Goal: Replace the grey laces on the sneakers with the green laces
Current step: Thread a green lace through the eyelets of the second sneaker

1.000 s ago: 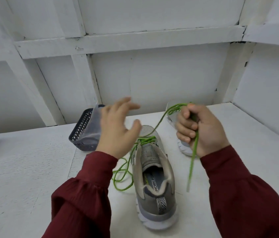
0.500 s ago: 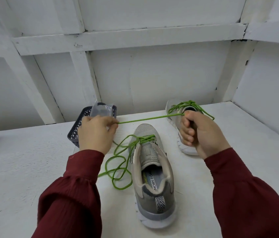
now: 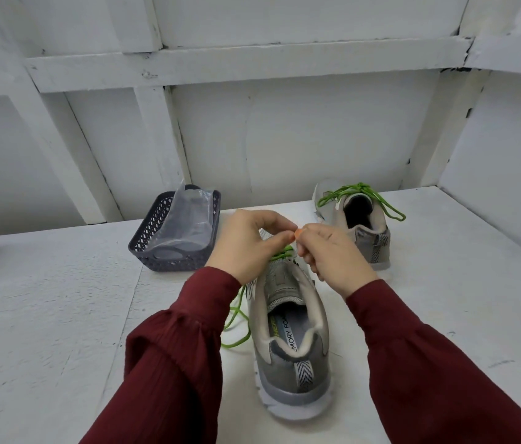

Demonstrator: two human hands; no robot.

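Green lace [image 3: 281,253] on near sneaker [image 3: 288,331]: threaded through the forefoot eyelets only, upper eyelets bare, tongue exposed. Sneaker stands mid-table [image 3: 60,315], heel toward the camera. Slack lies in loose loops on the table just left of the shoe, partly hidden by the left sleeve [image 3: 195,315].

Left hand [image 3: 249,245] and right hand [image 3: 332,254] meet above the forefoot. Fingers of both are curled, tips pinched together on the lace. The lace tip itself is hidden between them.

Far sneaker [image 3: 358,225], behind and to the right, carries a green lace tied in a bow.

Risks, as judged:
- neither hand steadies the shoe, so a firm pull could drag or tip it
- loops beside the sleeve could catch or knot when drawn through
- with the tip hidden, an eyelet is easily skipped or crossed the wrong way, leaving unequal ends
- a slipped pinch would let the strand back out

Basket [image 3: 143,248] with clear wrapper [image 3: 188,219] sits to the left, apart from the slack: low snag concern
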